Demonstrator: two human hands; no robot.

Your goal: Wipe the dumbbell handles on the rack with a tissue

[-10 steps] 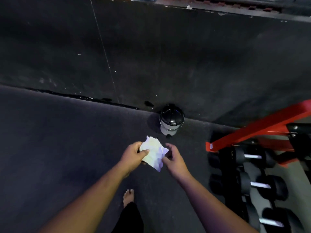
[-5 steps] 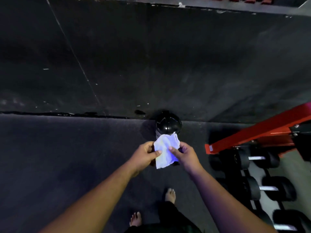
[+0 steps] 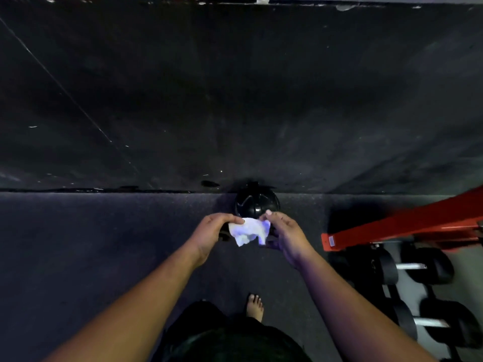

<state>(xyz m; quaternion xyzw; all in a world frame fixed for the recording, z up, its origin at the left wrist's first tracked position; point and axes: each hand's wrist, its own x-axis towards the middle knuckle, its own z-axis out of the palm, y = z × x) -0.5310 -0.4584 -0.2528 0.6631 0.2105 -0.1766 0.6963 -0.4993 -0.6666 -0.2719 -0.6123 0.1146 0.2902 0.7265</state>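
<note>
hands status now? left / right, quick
Left hand: fingers pinch the left edge of the tissue.
Right hand: fingers hold the tissue's right edge, above the black bin.

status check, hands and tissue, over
Left hand and right hand pinch crumpled white tissue. Black dumbbells untouched on red rack. Nothing between.
</note>
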